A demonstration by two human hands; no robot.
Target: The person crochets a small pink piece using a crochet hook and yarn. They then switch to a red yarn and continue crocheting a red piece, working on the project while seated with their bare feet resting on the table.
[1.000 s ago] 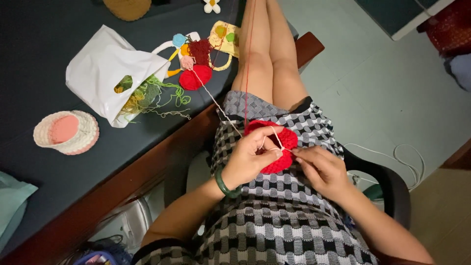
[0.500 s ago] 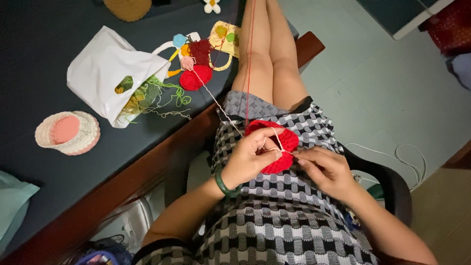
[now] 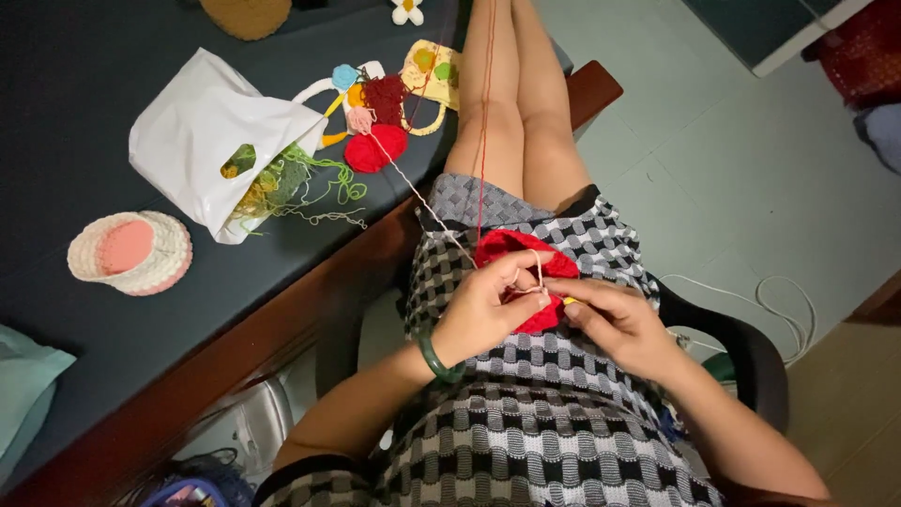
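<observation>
Fingers (image 3: 514,282) of the left hand (image 3: 481,314) pinch a red crocheted round piece (image 3: 511,249) on the lap, a pale yarn strand (image 3: 413,192) looped over them; the right hand (image 3: 615,324) grips its other edge. On the dark worktop (image 3: 84,113), a white plastic bag (image 3: 211,141) spills green and yellow yarn (image 3: 291,183); a pink-and-cream crocheted basket (image 3: 131,252) sits nearby.

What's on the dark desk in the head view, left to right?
Teal cloth → pink and white crochet basket → white plastic bag → green yarn tangle → red crochet round → yellow crochet piece.
</observation>
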